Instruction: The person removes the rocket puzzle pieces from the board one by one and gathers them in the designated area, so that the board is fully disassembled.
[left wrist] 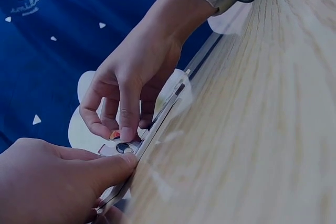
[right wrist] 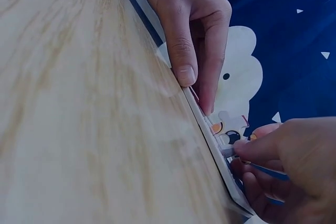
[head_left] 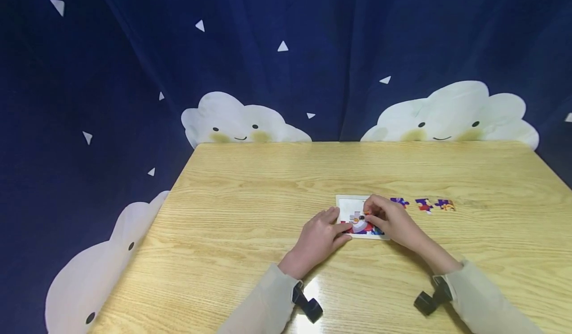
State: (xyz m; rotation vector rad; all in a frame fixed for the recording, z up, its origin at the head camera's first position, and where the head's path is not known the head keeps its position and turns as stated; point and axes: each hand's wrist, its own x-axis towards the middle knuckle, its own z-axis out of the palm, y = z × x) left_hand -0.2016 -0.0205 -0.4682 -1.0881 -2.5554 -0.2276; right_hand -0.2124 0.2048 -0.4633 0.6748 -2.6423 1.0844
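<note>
A small jigsaw puzzle tray (head_left: 353,196) with a pale rim lies on the table, its lower part filled with colourful pieces. My left hand (head_left: 315,237) rests at the tray's left side, fairly straight fingers by the rim and thumb pressing near the fitted pieces (head_left: 357,226). Over the tray's right half, my right hand (head_left: 395,221) pinches a small puzzle piece (left wrist: 114,135) between thumb and fingers, low against the board. Orange-red shows on that piece; the fingertips cover most of it. A white piece with a black oval (right wrist: 233,137) lies beside those fingertips.
Loose puzzle pieces lie right of the tray: a purple one (head_left: 399,202), a red and purple one (head_left: 424,205) and an orange and purple one (head_left: 446,205). The wooden table (head_left: 250,190) ends at a dark blue curtain (head_left: 268,76) with white clouds.
</note>
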